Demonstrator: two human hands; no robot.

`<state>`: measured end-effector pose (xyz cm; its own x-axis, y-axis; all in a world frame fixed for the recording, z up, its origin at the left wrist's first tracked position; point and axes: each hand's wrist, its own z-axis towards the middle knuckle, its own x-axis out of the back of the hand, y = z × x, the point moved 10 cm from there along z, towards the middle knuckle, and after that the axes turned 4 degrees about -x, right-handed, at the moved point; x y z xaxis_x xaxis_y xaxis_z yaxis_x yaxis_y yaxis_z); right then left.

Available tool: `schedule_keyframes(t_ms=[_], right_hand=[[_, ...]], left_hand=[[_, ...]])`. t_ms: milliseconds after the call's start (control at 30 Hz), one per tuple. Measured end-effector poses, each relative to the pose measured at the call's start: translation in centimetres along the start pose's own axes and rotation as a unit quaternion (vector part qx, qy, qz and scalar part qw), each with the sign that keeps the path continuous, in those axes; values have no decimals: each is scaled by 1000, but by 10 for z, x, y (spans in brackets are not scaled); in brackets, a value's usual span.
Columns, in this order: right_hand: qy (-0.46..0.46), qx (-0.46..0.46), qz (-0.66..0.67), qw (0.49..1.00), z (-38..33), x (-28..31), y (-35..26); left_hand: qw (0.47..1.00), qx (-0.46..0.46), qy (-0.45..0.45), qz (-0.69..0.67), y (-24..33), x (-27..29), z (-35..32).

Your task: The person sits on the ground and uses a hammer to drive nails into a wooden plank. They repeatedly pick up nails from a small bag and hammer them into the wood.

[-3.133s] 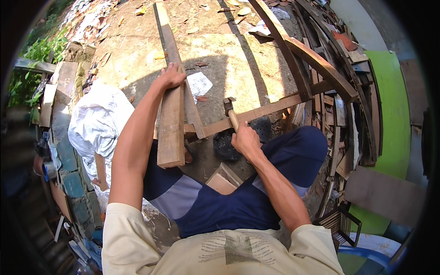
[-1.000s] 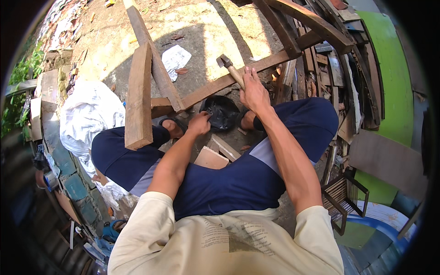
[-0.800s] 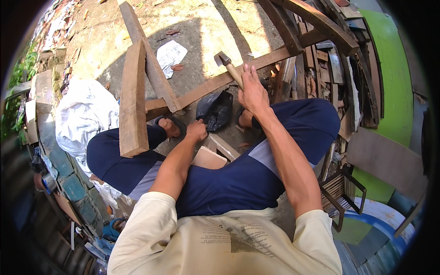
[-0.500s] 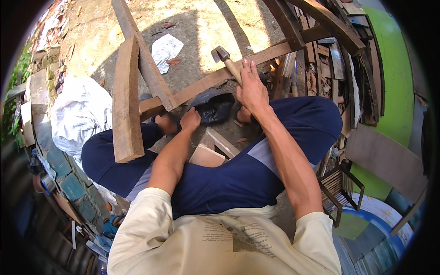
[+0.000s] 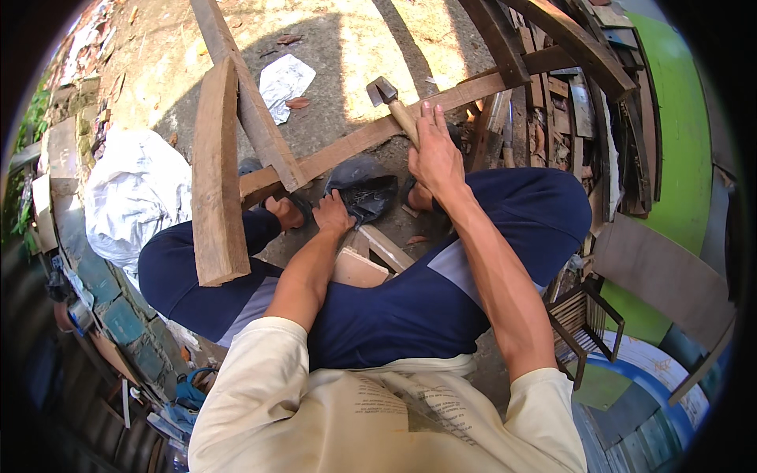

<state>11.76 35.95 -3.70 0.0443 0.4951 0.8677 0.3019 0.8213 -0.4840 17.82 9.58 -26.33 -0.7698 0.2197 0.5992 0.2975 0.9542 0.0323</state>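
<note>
In my right hand [image 5: 438, 154] is a hammer [image 5: 404, 120] with a pale wooden handle and a dark metal head. Its head points forward over a long wooden beam [image 5: 355, 144], and my fingertips extend past the handle. Between my feet sits a black plastic bag [image 5: 371, 193] with its mouth open. My left hand [image 5: 333, 213] is at the bag's left edge, fingers bent onto it; what lies inside is too dark to make out. Just behind the bag, wood offcuts [image 5: 360, 268] rest on the ground before my lap.
A thick wooden post [image 5: 217, 173] rises at my left knee, beside a slanting plank [image 5: 252, 102]. Framed timbers [image 5: 568, 39] and stacked scrap wood [image 5: 552, 118] stand on the right. White sacking [image 5: 138, 193] lies left; a wooden rack [image 5: 579, 323] is by my right elbow.
My left hand has shifted slightly right, its fingers less curled at the bag's edge, and the bag's opening has changed shape. My right hand and the hammer have hardly moved.
</note>
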Motion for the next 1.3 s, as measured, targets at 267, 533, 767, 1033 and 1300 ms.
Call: schedule_keyframes(t_ms=[267, 533, 767, 1033, 1300], right_hand=[[-7, -13, 1, 1000, 0, -1, 0], [-4, -16, -3, 1000, 1, -4, -2], [-1, -16, -5, 1000, 1, -4, -1], [-5, -22, -5, 1000, 1, -3, -3], [-7, -31, -9, 999, 1, -3, 1]], left_hand=[[997, 6, 6, -74, -23, -4, 17], [978, -23, 105, -178, -34, -6, 32], [942, 74, 82, -316, -47, -13, 41], [944, 62, 22, -324, -57, -33, 70], [957, 38, 0, -287, -32, -25, 57]])
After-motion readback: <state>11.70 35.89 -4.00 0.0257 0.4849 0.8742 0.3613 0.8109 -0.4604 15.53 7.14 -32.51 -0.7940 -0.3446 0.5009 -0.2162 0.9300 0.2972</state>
